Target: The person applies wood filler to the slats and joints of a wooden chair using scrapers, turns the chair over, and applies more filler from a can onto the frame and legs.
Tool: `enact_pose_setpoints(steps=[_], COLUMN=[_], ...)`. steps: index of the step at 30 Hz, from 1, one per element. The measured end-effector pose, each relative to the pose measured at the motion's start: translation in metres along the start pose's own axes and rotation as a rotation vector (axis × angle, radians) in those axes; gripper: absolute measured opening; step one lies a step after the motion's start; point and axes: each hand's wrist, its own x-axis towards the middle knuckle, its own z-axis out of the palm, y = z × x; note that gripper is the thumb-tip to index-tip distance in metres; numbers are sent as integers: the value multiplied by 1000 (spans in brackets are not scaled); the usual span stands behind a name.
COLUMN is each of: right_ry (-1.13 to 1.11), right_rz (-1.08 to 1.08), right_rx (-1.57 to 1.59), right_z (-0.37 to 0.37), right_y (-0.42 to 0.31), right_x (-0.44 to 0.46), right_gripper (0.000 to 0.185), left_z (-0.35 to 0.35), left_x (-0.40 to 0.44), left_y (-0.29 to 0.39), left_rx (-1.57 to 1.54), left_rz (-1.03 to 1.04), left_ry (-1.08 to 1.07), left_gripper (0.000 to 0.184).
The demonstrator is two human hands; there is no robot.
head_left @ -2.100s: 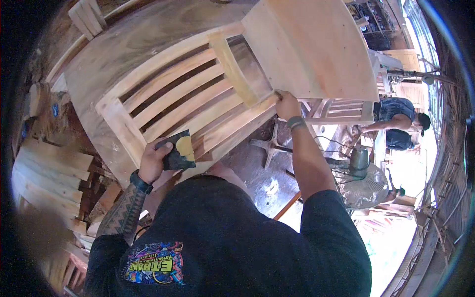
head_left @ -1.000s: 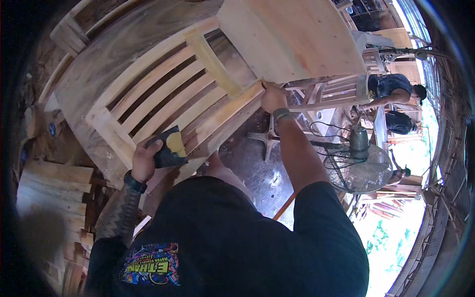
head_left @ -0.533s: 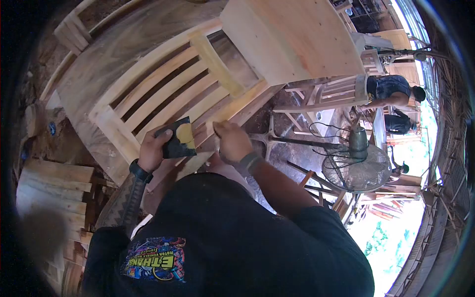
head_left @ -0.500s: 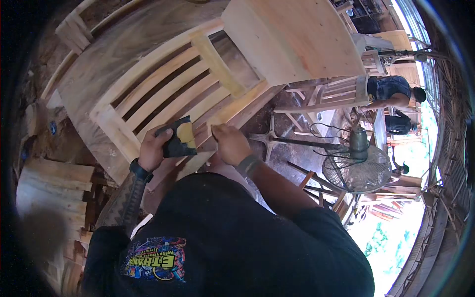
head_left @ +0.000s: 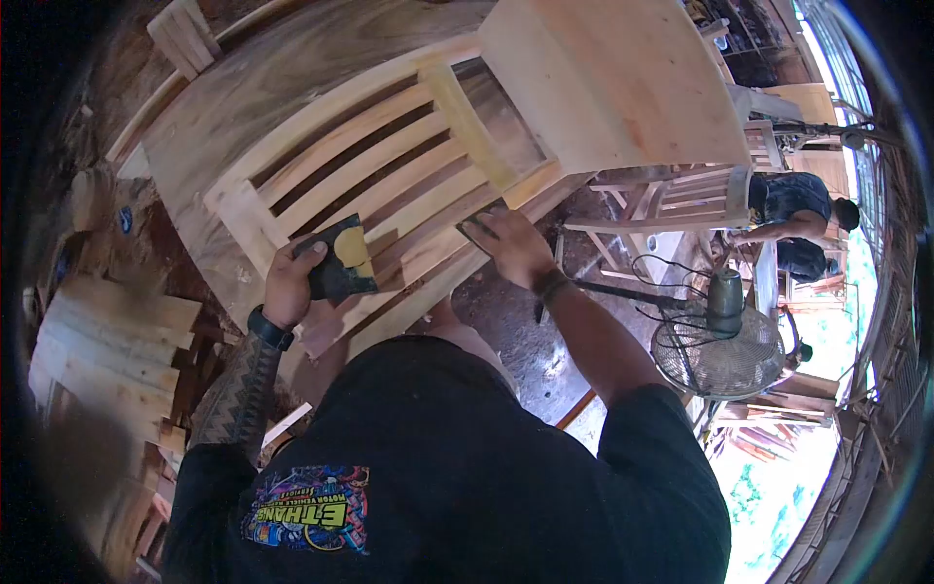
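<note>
A wooden chair (head_left: 486, 188) lies on its back on a board, its slatted backrest in front of me and its broad seat (head_left: 623, 88) rising at the far right. My left hand (head_left: 289, 284) grips a thin black square plate (head_left: 341, 282) that carries a lump of yellow putty (head_left: 351, 247). In my right hand (head_left: 519, 251) is a small dark flat scraper (head_left: 480, 226), held at the near side rail of the backrest. Yellowish smears mark the cross rail between slats and seat. The scraper's edge is partly hidden by my fingers.
A pedestal fan (head_left: 720, 346) stands to the right. Behind it is another wooden chair (head_left: 671, 200), with a person (head_left: 793, 204) bending near it. Wooden planks (head_left: 117, 341) lie at the left. The large board (head_left: 209, 146) extends beneath the chair.
My right hand has moved up and right along the side rail, and the scraper now shows. My left hand still holds the plate. The view has shifted slightly.
</note>
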Motion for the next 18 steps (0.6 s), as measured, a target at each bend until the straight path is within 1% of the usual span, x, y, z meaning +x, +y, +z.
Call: enact_pose_setpoints(steps=[2, 4, 7, 8, 10, 13, 16, 18], right_ry=[44, 96, -26, -119, -308, 201, -32, -75], right_rz=[59, 130, 169, 188, 220, 243, 452, 450], right_rx=[62, 75, 127, 177, 274, 107, 178, 221], right_z=[17, 24, 10, 3, -10, -7, -6, -3], right_y=[-8, -24, -51, -53, -46, -11, 20, 5], right_x=[-8, -15, -21, -23, -25, -17, 15, 26], right_gripper=[69, 69, 63, 62, 59, 54, 51, 49], left_z=[1, 1, 8, 11, 17, 11, 5, 4], left_x=[-2, -3, -3, -1, 6, 14, 18, 20], left_y=[0, 1, 0, 1, 5, -2, 0, 5], left_rx=[0, -30, -25, -16, 24, 51, 41, 33], left_rz=[11, -47, -76, -71, 4, 39, 23, 22], left_ry=[15, -21, -46, -48, -50, -3, -13, -32], left_gripper=[28, 28, 29, 30, 32, 33, 33, 32])
